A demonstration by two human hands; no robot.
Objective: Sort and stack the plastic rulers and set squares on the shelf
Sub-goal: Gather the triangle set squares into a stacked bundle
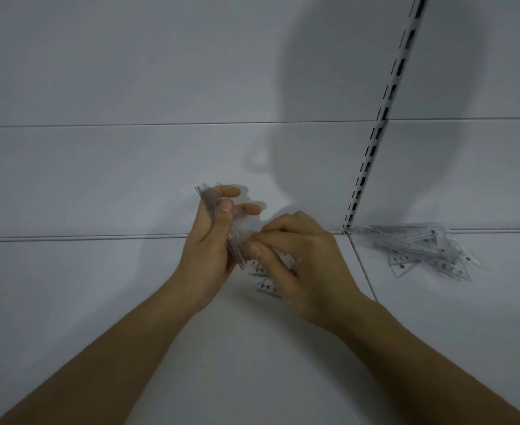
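1. Head view: the left hand [212,240] grips a stack of clear rulers [222,228] on edge above the white shelf [130,302].
2. The right hand [298,262] pinches a clear piece against that stack.
3. A loose pile of set squares [421,250] lies on the shelf, well apart to the right.

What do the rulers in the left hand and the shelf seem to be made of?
Rulers: clear, glossy plastic by the look; the left hand shows through them, and printed numbers mark loose ones below. Shelf: smooth white surface with a soft sheen, perhaps painted metal; I cannot tell.
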